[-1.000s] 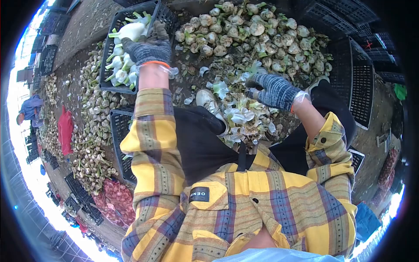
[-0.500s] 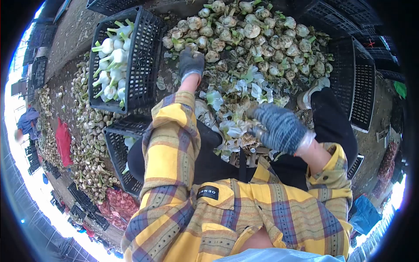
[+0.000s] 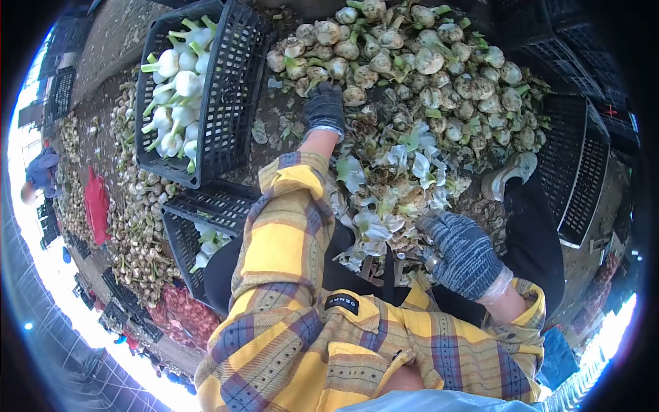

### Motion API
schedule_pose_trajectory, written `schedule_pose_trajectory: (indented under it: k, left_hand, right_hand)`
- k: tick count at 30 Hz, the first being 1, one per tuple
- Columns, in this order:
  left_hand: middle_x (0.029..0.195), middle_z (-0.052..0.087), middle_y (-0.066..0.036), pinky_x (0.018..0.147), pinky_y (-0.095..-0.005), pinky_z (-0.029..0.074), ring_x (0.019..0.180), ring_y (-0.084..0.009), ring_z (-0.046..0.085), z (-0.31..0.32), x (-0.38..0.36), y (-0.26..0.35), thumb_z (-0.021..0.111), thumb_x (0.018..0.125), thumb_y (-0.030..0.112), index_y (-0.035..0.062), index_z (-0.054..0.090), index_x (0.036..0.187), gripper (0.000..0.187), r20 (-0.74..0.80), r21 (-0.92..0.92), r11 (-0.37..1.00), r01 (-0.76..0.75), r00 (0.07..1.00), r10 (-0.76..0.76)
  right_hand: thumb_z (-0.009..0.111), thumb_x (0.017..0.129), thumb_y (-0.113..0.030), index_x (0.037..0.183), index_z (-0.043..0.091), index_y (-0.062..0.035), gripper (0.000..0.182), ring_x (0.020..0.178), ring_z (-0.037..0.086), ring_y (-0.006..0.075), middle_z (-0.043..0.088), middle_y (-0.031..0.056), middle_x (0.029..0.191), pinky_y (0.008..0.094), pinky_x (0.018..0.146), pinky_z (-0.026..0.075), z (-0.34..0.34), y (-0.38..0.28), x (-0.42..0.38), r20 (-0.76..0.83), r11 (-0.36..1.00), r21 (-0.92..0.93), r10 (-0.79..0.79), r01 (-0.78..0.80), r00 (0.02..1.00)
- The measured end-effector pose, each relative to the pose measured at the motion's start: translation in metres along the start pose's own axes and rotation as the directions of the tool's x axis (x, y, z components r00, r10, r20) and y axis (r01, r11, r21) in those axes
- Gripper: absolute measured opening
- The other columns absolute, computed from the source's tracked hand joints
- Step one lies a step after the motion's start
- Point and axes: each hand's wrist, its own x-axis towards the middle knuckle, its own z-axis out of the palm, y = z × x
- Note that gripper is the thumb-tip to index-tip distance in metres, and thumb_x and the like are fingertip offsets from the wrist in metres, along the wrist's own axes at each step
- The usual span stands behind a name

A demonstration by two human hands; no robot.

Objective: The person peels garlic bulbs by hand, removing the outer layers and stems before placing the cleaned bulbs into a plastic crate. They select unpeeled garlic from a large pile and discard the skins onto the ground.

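Note:
My left hand (image 3: pixel 324 110), in a dark grey glove, reaches to the near edge of a heap of soil-stained garlic bulbs (image 3: pixel 429 62). Its fingers are stretched forward, their tips against or just short of a garlic bulb (image 3: pixel 316 75); the thumb is hidden. Lower right, my right hand (image 3: pixel 463 255) wears a blue-grey knitted glove over a clear plastic one. Its fingers are curled closed, and a small shiny tip shows by the thumb; what it belongs to is hidden. Beside that hand lie peeled garlic skins (image 3: pixel 374 225).
A black crate (image 3: pixel 230 96) of clean white garlic bulbs (image 3: pixel 185 84) stands tilted at left. Another crate (image 3: pixel 213 199) sits below it, and more crates (image 3: pixel 566 165) stand at right. Loose garlic (image 3: pixel 141 240), a red sack (image 3: pixel 96 206) and a person (image 3: pixel 44 172) are farther left.
My right hand has drawn back from the skins, down and to the right. My left hand stays at the heap's edge. The whole view has shifted slightly.

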Motion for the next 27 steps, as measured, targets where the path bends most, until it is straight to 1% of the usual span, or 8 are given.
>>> schedule_pose_trajectory:
  k: [7, 13, 18, 19, 21, 23, 25, 27]
  left_hand:
    - [0.117, 0.044, -0.018, 0.083, -0.0438, 0.043, 0.102, -0.0335, 0.051, -0.016, -0.004, -0.004, 0.051, 0.076, 0.016, 0.0188, 0.047, 0.115, 0.039, 0.058, -0.001, 0.999, -0.040, 0.998, 0.040]
    - [0.108, 0.053, -0.020, 0.084, -0.0413, 0.043, 0.100, -0.0341, 0.052, -0.077, -0.014, 0.000, 0.061, 0.069, 0.027, 0.0114, 0.050, 0.114, 0.049, -0.017, -0.422, 0.859, 0.291, 0.944, -0.329]
    - [0.096, 0.059, -0.005, 0.067, -0.0307, 0.046, 0.086, -0.0187, 0.054, -0.095, 0.012, 0.021, 0.060, 0.077, 0.038, 0.0131, 0.058, 0.104, 0.037, 0.266, -0.923, 0.188, 0.335, 0.910, -0.317]
    - [0.096, 0.059, -0.005, 0.067, -0.0307, 0.046, 0.086, -0.0187, 0.054, -0.122, -0.001, 0.035, 0.060, 0.077, 0.038, 0.0131, 0.058, 0.104, 0.037, 0.259, -0.926, 0.193, 0.325, 0.918, -0.302]
    - [0.087, 0.059, 0.000, 0.063, -0.0268, 0.045, 0.080, -0.0142, 0.053, -0.167, -0.029, 0.067, 0.057, 0.080, 0.038, 0.0156, 0.059, 0.098, 0.029, 0.455, -0.857, -0.319, 0.405, 0.885, -0.101]
    - [0.087, 0.059, 0.002, 0.059, -0.0281, 0.046, 0.076, -0.0131, 0.052, -0.152, -0.022, 0.078, 0.056, 0.081, 0.036, 0.0175, 0.058, 0.095, 0.024, 0.424, -0.880, -0.242, 0.409, 0.906, -0.013]
    - [0.086, 0.058, 0.002, 0.055, -0.0289, 0.046, 0.073, -0.0127, 0.052, -0.182, -0.060, 0.103, 0.054, 0.083, 0.035, 0.0184, 0.057, 0.094, 0.020, 0.408, -0.722, -0.549, 0.421, 0.900, 0.154]
    - [0.085, 0.058, -0.001, 0.055, -0.0304, 0.046, 0.073, -0.0140, 0.053, -0.217, -0.100, 0.117, 0.051, 0.085, 0.034, 0.0165, 0.056, 0.093, 0.020, 0.506, -0.689, -0.527, 0.497, 0.851, 0.142]
  right_hand:
    - [0.062, 0.069, -0.016, 0.106, 0.055, -0.0028, 0.040, 0.093, 0.052, 0.0335, 0.056, 0.0172, 0.100, 0.0418, 0.084, 0.040, 0.000, -0.003, 0.000, -0.070, 0.997, 0.047, -0.052, 0.056, 0.996]
    - [0.061, 0.076, -0.019, 0.092, 0.060, -0.0025, 0.024, 0.083, 0.057, 0.0308, 0.059, 0.0165, 0.090, 0.0366, 0.075, 0.046, -0.002, -0.009, 0.000, -0.045, 0.999, 0.003, -0.052, 0.052, 0.998]
    - [0.055, 0.080, -0.023, 0.095, 0.059, -0.0034, 0.025, 0.084, 0.057, 0.0314, 0.060, 0.0153, 0.089, 0.0366, 0.075, 0.046, 0.009, -0.005, 0.010, -0.232, 0.976, 0.216, 0.063, -0.012, 0.971]
    - [0.054, 0.080, -0.024, 0.094, 0.059, -0.0030, 0.026, 0.084, 0.057, 0.0326, 0.060, 0.0158, 0.089, 0.0374, 0.075, 0.045, 0.007, -0.004, 0.016, -0.252, 0.955, 0.296, 0.092, -0.014, 0.963]
    - [0.053, 0.081, -0.028, 0.102, 0.057, -0.0020, 0.034, 0.079, 0.059, 0.0272, 0.061, 0.0163, 0.088, 0.0333, 0.072, 0.046, 0.008, 0.006, 0.032, -0.245, 0.849, 0.529, 0.159, -0.005, 0.956]
    - [0.053, 0.084, -0.034, 0.107, 0.054, -0.0008, 0.040, 0.059, 0.055, 0.0145, 0.058, 0.0100, 0.072, 0.0285, 0.059, 0.045, 0.003, 0.007, 0.041, -0.154, 0.604, 0.791, 0.343, -0.092, 0.927]
    - [0.054, 0.084, -0.036, 0.105, 0.054, -0.0002, 0.042, 0.055, 0.051, 0.0107, 0.057, 0.0079, 0.068, 0.0249, 0.053, 0.043, -0.011, -0.004, 0.042, -0.146, 0.399, 0.913, 0.508, -0.081, 0.849]
    - [0.056, 0.083, -0.037, 0.103, 0.054, -0.0004, 0.042, 0.057, 0.052, 0.0114, 0.058, 0.0077, 0.070, 0.0260, 0.053, 0.044, -0.016, -0.008, 0.040, -0.265, 0.329, 0.938, 0.488, 0.106, 0.832]
